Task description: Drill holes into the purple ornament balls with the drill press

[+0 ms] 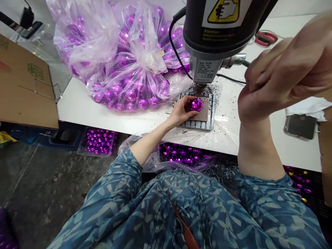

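My left hand (177, 112) grips a faceted purple bauble (196, 104) by its side, holding it just under the dark round bit (199, 88) of a black bench-mounted grinder (215, 34). Below the bauble lies a brown pad (203, 117) on a grey ridged metal plate (207, 124), both dusted with black grit. My right hand (282, 69) is raised well to the right of the grinder, fingers curled in, with nothing visible in it. A clear plastic bag (145, 62) of many purple baubles sits behind my left hand.
The white table (145, 119) is strewn with black specks near the plate. Red-handled pliers (265, 38), a phone (300, 126) and a white cloth (306, 108) lie to the right. Cardboard (26, 83) stands at left; trays of purple baubles (100, 141) sit below the table edge.
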Demonstrator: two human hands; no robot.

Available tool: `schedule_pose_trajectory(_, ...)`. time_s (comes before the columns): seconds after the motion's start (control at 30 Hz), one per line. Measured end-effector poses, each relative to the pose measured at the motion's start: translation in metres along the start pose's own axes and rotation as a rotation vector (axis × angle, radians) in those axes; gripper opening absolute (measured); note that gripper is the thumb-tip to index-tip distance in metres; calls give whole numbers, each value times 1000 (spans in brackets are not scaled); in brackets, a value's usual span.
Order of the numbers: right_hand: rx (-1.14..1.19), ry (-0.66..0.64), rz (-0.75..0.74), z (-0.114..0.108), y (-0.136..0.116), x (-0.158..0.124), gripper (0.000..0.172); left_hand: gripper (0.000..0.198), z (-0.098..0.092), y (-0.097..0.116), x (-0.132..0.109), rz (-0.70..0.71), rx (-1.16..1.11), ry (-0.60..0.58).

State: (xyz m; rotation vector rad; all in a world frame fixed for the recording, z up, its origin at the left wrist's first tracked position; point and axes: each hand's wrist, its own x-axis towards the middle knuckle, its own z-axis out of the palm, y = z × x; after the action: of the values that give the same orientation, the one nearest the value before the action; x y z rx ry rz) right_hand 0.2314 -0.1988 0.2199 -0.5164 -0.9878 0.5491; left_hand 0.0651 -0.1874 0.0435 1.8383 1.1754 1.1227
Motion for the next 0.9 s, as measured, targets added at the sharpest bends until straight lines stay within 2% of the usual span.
schedule_pose_trajectory(0.07,-131,-96,-117,-2,5,-2,67,53,0,0,0,5,-9,8)
schedule_pose_trajectory(0.13,-177,-102,-193,-2,12,-2,78,54,1,1,-1,5,-24,18)
schedule_pose_trajectory(0.27,-175,-89,-236,-5,25,-4,86,53,1,2,-3,-2,-37,20)
schedule_pose_trajectory(0.4,-180,-64,-288,-17,40,-10,84,53,1,0,-4,-8,-29,17)
schedule_pose_trajectory(0.67,-211,-102,-365,-45,82,-17,77,55,2,1,-5,-32,-52,33)
schedule_pose_trajectory(0.77,-233,-125,-360,-38,72,-18,75,55,2,0,-5,-23,-50,31)
schedule_pose_trajectory(0.9,-292,-97,-268,-6,22,5,77,56,2,-3,-3,-8,-24,16)
